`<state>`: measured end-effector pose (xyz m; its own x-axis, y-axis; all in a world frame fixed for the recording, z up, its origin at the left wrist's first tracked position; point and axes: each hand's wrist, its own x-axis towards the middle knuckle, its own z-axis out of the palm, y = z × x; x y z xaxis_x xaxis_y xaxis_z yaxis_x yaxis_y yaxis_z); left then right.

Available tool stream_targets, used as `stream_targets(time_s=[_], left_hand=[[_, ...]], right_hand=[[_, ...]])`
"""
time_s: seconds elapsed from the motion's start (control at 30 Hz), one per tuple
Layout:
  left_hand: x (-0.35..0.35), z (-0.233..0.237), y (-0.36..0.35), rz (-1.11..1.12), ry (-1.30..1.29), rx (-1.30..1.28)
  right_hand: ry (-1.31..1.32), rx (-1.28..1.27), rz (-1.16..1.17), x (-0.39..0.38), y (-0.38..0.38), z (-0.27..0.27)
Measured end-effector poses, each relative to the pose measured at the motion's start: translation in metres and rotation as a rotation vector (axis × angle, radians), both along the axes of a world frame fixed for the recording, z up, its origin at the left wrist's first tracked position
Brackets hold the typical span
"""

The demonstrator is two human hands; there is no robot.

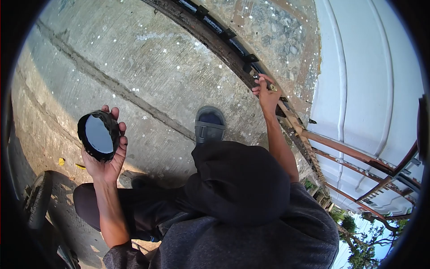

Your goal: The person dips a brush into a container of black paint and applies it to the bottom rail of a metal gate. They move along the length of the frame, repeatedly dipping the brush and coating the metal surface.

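Note:
My left hand (109, 167) is wrapped round a round black container (82, 134), tilted so its mouth faces up toward me. Inside lies a glossy dark liquid (99, 134) that mirrors the sky and looks like black paint; dark smears mark the fingertips. My right hand (268, 96) reaches forward to a long dark rail (215, 38) with black tabs along it. Its fingers are closed round a slim paintbrush (273, 88), of which only a small light end shows; the bristles are hidden. Parts of the rail's far stretch shine black.
Beneath me is a concrete floor (148, 62) with white specks and a groove. My sandalled foot (209, 124) stands between my hands. White ribbed panels (358, 67) and rusty bars (349, 148) rise at right. A tyre (39, 197) stands at lower left.

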<state>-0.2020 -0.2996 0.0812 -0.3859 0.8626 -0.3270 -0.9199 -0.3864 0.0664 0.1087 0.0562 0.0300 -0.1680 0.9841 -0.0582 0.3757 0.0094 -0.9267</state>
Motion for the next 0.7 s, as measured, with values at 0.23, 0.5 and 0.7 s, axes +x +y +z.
stream_targets(time_s=[0.23,0.5,0.7], left_hand=[[-0.002,-0.002,0.000,0.015,0.007,0.003],[0.002,0.002,0.003,0.000,-0.015,0.024],[0.005,0.012,0.010,-0.015,-0.037,-0.020]], right_hand=[[-0.013,0.110,-0.045,0.003,-0.005,-0.002],[-0.017,0.151,-0.089,0.008,-0.010,0.003],[-0.068,0.090,-0.171,0.026,-0.006,-0.002]])
